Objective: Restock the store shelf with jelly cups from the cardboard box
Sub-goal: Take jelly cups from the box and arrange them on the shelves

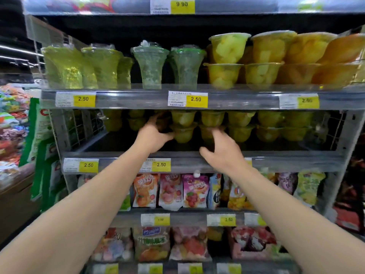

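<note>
Greenish-yellow jelly cups (pixel 240 125) stand stacked two high in a row on the middle shelf (pixel 296 155). My left hand (pixel 152 135) reaches into that shelf at the row's left end, fingers curled round a dark, blurred jelly cup (pixel 165 121) and thumb against the lower cup (pixel 182 133) beside it. To the right, my right hand (pixel 221 149) grips another jelly cup (pixel 207 135) in the lower layer, thumb underneath and fingers over its side. The shelf's left part holds only a few cups (pixel 113 120) at the back. The cardboard box is out of view.
The shelf above carries tall green cups (pixel 151 66) and yellow fruit cups (pixel 262 74). Snack pouches (pixel 171 190) fill the shelves below. A wire divider (pixel 79 127) bounds the middle shelf on the left. Another display of packets (pixel 11 119) stands at far left.
</note>
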